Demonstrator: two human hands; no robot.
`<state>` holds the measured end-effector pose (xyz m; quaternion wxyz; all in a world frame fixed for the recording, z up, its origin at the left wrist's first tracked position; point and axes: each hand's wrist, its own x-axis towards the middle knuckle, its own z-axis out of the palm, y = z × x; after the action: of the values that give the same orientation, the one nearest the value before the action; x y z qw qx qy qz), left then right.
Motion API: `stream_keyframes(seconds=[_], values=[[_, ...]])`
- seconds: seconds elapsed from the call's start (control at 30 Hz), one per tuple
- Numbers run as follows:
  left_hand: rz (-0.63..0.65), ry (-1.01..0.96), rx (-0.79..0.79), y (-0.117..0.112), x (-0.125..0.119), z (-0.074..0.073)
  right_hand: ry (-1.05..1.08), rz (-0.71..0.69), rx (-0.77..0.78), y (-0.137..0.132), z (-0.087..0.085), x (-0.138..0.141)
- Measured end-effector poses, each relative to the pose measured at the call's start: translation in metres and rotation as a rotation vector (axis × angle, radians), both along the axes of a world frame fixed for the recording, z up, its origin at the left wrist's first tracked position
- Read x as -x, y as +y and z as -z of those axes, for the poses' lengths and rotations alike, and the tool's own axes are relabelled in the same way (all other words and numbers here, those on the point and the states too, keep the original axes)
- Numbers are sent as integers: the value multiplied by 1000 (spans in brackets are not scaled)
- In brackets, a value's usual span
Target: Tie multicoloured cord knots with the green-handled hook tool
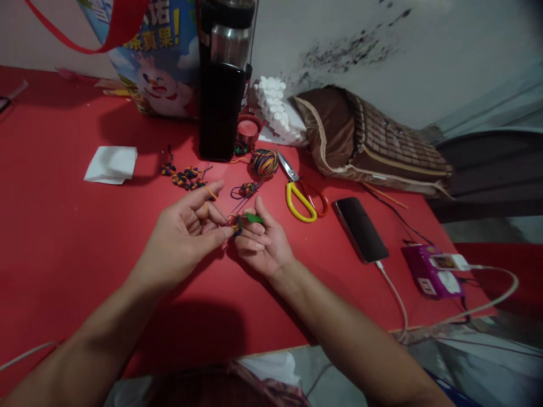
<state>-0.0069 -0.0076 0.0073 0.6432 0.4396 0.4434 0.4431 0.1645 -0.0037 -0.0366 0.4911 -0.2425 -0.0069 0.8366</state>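
My left hand [186, 229] pinches a small multicoloured crocheted piece [236, 225] between thumb and finger, with orange yarn running over its raised index finger. Close against it, my right hand [265, 240] is closed on a green-handled crochet hook [253, 218], whose tip meets the piece. A ball of multicoloured yarn [264, 163] lies just beyond the hands. Between ball and hands rests a small bundle of the same yarn [248, 189] with purple loose ends. Several finished-looking crocheted pieces [183, 178] lie past my left hand.
Scissors [300, 195] with yellow and red handles lie right of the yarn. A charging phone [360, 229] and purple power box [432, 271] are farther right. A dark phone [220, 113] leans upright before a bottle [231, 42]. Folded white paper [111, 165] lies left; a brown quilted bag [382, 135] sits behind.
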Motion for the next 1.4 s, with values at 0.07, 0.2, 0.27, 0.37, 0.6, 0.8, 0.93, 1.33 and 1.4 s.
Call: stream_keyframes(seconds=[0.07,0.2,0.27,0.37,0.6,0.8,0.93,1.33,1.4], values=[[27,17,17,-1,1,-2,-53,-11,-39,1,-1,-3],[112,54,32,-3,2,-9,-206,8,-173,5,-4,-12],[126,59,25,-4,2,-10,-273,8,-228,7,-5,-17],[156,69,24,-5,2,-11,-336,18,-294,7,-5,-21],[205,27,64,-4,3,-7,-421,41,-346,4,-6,-17],[190,-66,117,2,6,-7,-557,133,-505,-13,-8,1],[179,-103,161,4,10,-7,-694,116,-728,-22,-10,-2],[160,-140,131,2,9,-11,-1536,341,-1554,-24,-25,-20],[81,-172,126,2,6,-10,-1577,371,-1534,-25,-23,-18]])
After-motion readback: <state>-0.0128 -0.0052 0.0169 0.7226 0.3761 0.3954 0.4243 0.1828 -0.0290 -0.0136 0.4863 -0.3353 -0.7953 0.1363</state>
